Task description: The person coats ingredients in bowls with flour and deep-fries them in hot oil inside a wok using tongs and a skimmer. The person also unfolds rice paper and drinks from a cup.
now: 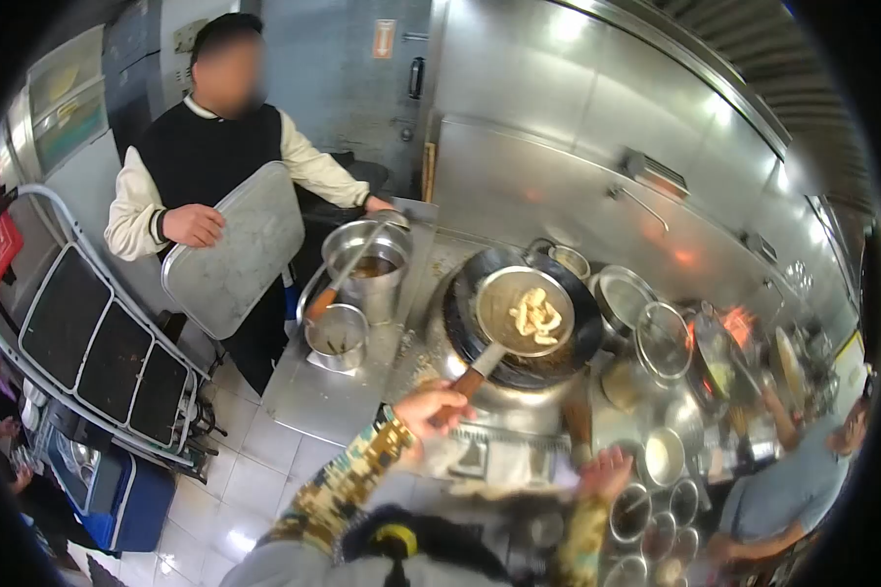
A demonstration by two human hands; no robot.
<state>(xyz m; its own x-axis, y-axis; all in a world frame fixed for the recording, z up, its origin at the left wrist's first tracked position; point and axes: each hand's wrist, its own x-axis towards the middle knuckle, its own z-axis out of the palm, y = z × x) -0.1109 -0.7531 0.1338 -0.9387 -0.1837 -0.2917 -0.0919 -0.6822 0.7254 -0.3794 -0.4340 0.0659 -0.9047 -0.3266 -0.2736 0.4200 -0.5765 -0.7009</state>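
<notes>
My left hand (pixel 429 408) is wrapped round the wooden handle (pixel 468 383) of a round mesh strainer (pixel 499 298). Pale strips of food (pixel 535 317) lie in the strainer's bowl. Beneath it is a large dark wok (pixel 585 333) on the range, its middle hidden by the strainer. At the front of the range my right hand (pixel 607 472) hovers with fingers apart, holding nothing visible. Just to its left stands a brown wooden handle (pixel 578 416). Several small metal containers (pixel 664 457) sit to its right.
At left, a person (pixel 215 137) holds a grey tray (pixel 240 249) beside a steel counter with a large pot (pixel 367 259) and a smaller pot (pixel 337 338). On the right, another person (pixel 788 479) works near a flaming wok (pixel 719 362). A cart (pixel 98 333) stands far left.
</notes>
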